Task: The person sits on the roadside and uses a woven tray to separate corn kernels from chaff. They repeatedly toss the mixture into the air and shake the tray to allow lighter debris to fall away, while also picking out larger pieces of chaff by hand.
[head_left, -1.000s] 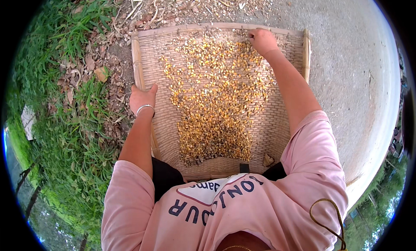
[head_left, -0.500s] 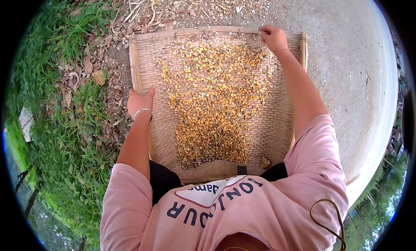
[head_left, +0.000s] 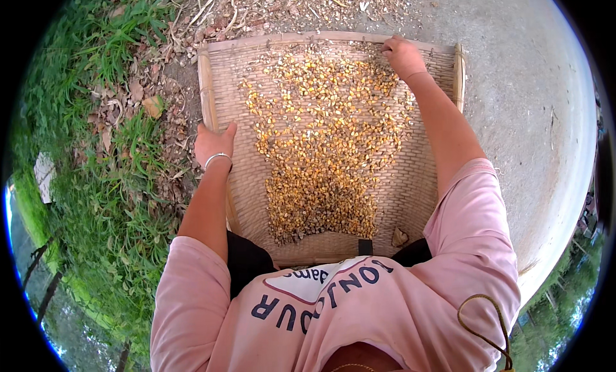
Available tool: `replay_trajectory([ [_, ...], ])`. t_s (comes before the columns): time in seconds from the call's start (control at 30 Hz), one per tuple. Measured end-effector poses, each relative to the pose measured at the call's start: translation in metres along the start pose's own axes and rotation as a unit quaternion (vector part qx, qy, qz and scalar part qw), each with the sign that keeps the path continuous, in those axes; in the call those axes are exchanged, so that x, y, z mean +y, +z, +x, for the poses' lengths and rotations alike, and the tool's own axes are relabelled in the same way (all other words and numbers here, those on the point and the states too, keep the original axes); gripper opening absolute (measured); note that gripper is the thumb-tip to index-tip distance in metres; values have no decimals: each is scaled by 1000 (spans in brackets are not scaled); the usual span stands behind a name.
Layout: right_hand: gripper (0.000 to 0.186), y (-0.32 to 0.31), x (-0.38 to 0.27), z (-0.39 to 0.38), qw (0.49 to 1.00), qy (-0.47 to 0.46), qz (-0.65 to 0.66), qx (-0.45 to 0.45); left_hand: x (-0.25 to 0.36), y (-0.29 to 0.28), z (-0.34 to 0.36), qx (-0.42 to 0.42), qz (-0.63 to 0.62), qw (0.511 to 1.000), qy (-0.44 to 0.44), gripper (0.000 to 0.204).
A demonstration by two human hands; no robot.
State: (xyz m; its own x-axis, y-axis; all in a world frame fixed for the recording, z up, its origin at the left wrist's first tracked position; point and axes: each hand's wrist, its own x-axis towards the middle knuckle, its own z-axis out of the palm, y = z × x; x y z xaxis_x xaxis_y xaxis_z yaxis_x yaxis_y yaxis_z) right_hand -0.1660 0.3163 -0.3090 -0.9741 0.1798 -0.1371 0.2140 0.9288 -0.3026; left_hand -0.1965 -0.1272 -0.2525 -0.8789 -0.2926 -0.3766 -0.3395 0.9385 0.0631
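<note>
A wide woven bamboo winnowing tray [head_left: 410, 173] lies in front of me, its near edge against my body. Yellow corn kernels [head_left: 321, 202] mixed with darker bits are spread over it, thickest at the near middle and thinner toward the far rim. My left hand [head_left: 215, 144] grips the tray's left wooden rim, thumb over the inside and the other fingers out of sight around the outside. Just inside the far rim, toward the right, my right hand [head_left: 403, 57] is closed with fingertips pinched together. Whatever they hold is too small to make out.
Grass [head_left: 128, 179] and dry leaves border the tray on the left. Pale concrete [head_left: 513, 134] stretches along the right. Scattered husks and chaff [head_left: 289, 9] lie beyond the far rim. A dry brown leaf [head_left: 399, 236] rests at the tray's near right.
The tray and ground have shifted slightly rightward and up in view. My right hand has come a little nearer and leftward relative to the far rim. My left hand keeps its hold.
</note>
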Motion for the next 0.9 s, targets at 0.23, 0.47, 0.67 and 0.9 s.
replay_trajectory([
  [0.23, 19, 1, -4, 5, 988, -17, -152, -24, 4, -1, -1, -6, 10, 1000, -5, 76],
  [0.47, 25, -38, -48, 24, 729, 183, 643, 146, 0, -1, 1, -4, 21, 1000, -7, 75],
  [0.67, 16, 4, -29, -14, 998, -52, 44, -14, 3, -1, 0, -15, 15, 1000, -6, 76],
  [0.9, 18, 1, -41, -14, 997, -67, 0, -43, 1, 1, 0, 7, 12, 1000, 2, 74],
])
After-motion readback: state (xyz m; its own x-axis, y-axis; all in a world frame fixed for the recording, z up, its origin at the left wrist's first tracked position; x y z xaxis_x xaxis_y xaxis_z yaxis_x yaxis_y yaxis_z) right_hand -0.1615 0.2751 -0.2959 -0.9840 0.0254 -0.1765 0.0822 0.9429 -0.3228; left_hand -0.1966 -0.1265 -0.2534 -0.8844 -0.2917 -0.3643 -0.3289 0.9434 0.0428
